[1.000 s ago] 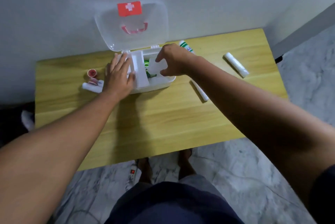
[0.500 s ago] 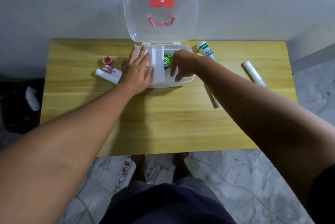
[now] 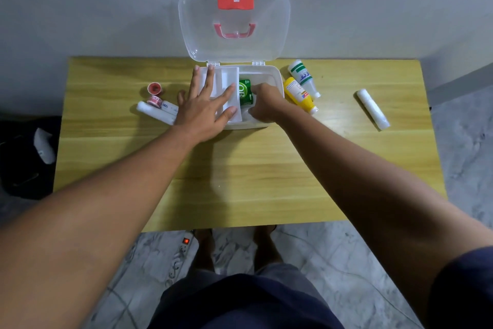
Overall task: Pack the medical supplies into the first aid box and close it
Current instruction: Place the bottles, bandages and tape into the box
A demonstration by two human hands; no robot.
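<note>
Head view: the white plastic first aid box point(image 3: 274, 75) sits at the middle of the far edge of the yellow wooden table point(image 3: 240, 168), its clear lid point(image 3: 269, 30) with red cross label and pink handle standing open against the wall. Both hands cover much of the box's inside, so its full contents cannot be made out. One green packet point(image 3: 245, 90) shows in the right compartment, and one white insert tray point(image 3: 226, 80) fills the left side. The left hand point(image 3: 205, 107) lies flat with fingers spread on that tray, gripping nothing. The right hand point(image 3: 262, 104) is curled, fingertips down inside the box beside the green packet; whether it holds anything cannot be told. Just right of the box lie two bottles, one yellow point(image 3: 300, 95), one white with green bands point(image 3: 302, 76). Farther toward the right edge lies one white gauze roll point(image 3: 372, 108). Left of the box are two tape rolls point(image 3: 154, 88), with white rolls point(image 3: 154, 114) partly hidden by the left hand.
</note>
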